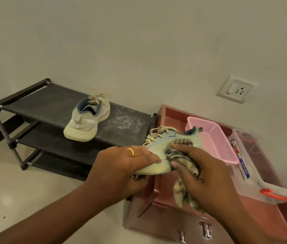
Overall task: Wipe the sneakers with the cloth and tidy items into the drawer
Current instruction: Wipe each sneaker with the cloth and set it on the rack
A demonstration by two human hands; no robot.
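two sneakers show. you hold the first sneaker (pixel 167 148) over the left edge of the cabinet (pixel 156 221). your left hand (pixel 121 166) grasps it with fingers curled round its toe end and sole, and its laces point toward the wall. your right hand (pixel 204 175) clutches the bunched striped cloth (pixel 183 155) and presses it against that sneaker's side. the cloth's loose end hangs down in front of the cabinet's top edge. a gold ring (pixel 130 151) sits on a finger of your left hand.

the second sneaker (pixel 88 118) rests on the top shelf of a black rack (pixel 51 103), heel toward you. the rack stands just beside the cabinet's left side. pale dusty smears mark the shelf between that sneaker and the cabinet.

on the cabinet's top, behind the first sneaker, sits a pink basket (pixel 216 141). along the top's right side lies a clear box (pixel 255 173) with an orange latch (pixel 271 194). two metal handles (pixel 206 229) show on the cabinet's front. a socket (pixel 237 88) is set in the wall above the cabinet.
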